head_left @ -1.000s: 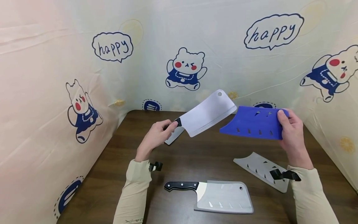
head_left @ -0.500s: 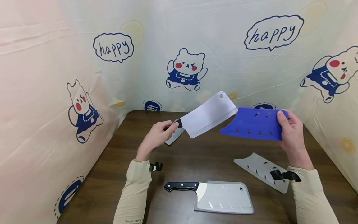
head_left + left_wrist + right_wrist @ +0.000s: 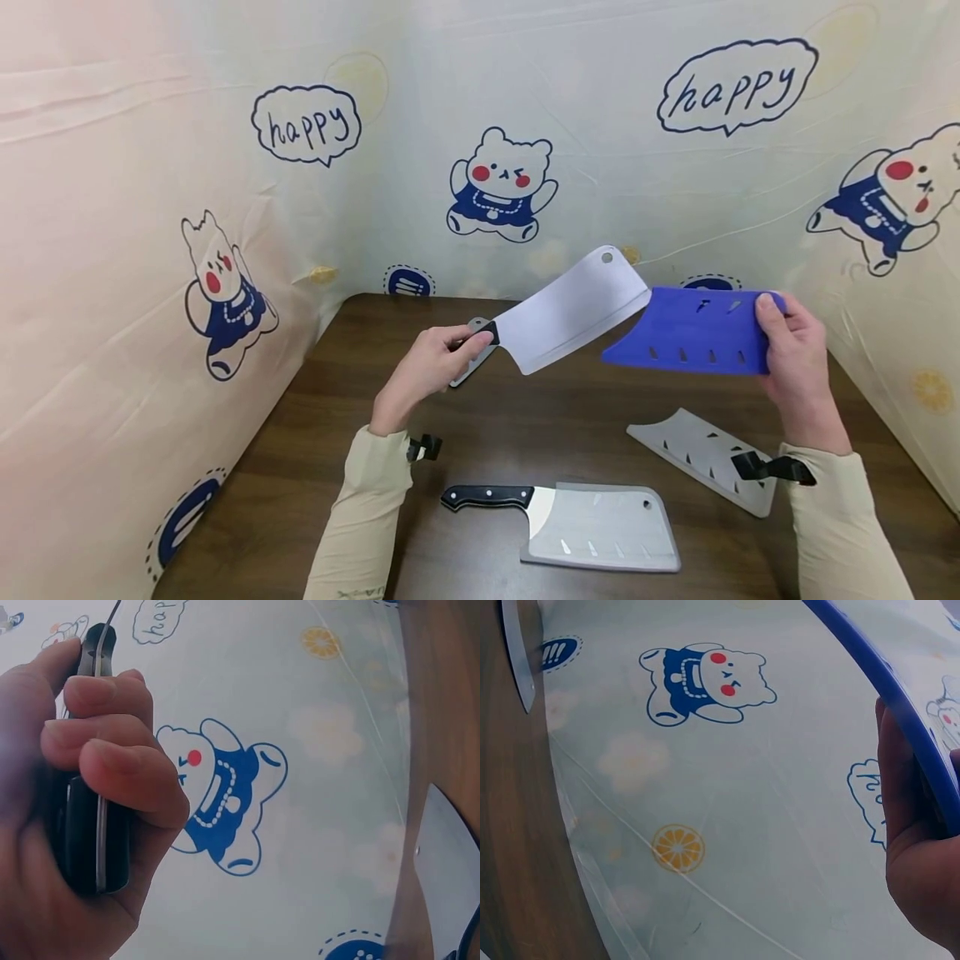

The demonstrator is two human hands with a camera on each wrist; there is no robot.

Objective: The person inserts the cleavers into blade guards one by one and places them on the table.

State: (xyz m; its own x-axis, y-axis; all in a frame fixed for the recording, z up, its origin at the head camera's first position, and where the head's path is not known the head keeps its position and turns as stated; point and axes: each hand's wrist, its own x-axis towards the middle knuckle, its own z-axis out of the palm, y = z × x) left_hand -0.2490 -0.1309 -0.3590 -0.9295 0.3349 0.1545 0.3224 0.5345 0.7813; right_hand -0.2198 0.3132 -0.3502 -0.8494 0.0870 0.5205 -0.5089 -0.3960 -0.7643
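My left hand (image 3: 427, 367) grips the black handle of a cleaver (image 3: 573, 312), raised above the table. In the left wrist view, fingers curl round that handle (image 3: 97, 847). The bare blade slants up to the right, with a hole near its far top corner. My right hand (image 3: 802, 367) pinches the outer end of a blue blade guard (image 3: 697, 329), thumb on the near face. The guard is pierced by small slots. In the head view the blade's far corner meets the guard's upper left corner; whether they touch is unclear. The right wrist view catches the guard's blue edge (image 3: 877, 675).
A second cleaver (image 3: 487, 497), its blade in a translucent guard (image 3: 600, 533), lies at the front of the brown table (image 3: 480, 433). A pale slotted guard (image 3: 690, 450) lies to the right. Behind my left hand is another partly hidden, pale blade-shaped piece (image 3: 472, 364). Printed cloth surrounds the table.
Both hands have shifted slightly right, carrying the cleaver and the blue guard. The blade's corner has come closer to the guard's upper left corner. The things on the table have stayed put.
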